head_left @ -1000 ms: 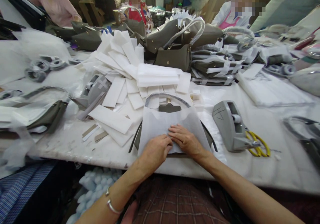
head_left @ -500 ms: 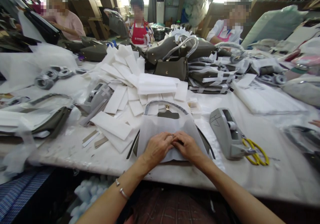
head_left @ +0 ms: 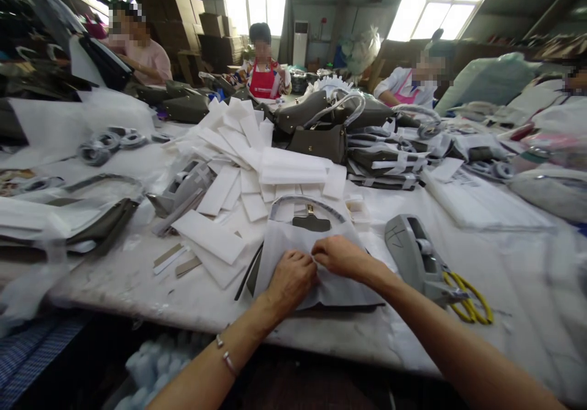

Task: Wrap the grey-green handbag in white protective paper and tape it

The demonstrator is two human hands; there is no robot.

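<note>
Both hands — left hand (head_left: pixel 291 277), right hand (head_left: pixel 338 255) — curl half-closed, fingertips pinching the thin white tissue sheet (head_left: pixel 293 240) covering an olive leather handbag (head_left: pixel 312 222) on the bench (head_left: pixel 495 263).

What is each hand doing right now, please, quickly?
Left hand: fingers curled, pressing on the white wrapping sheet.
Right hand: fingers bent, pinching the same sheet over the handbag.

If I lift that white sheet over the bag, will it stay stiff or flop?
Probably floppy: the sheet creases under both hands and drapes over the bag. It looks thin, so likely light and easily torn.
</note>
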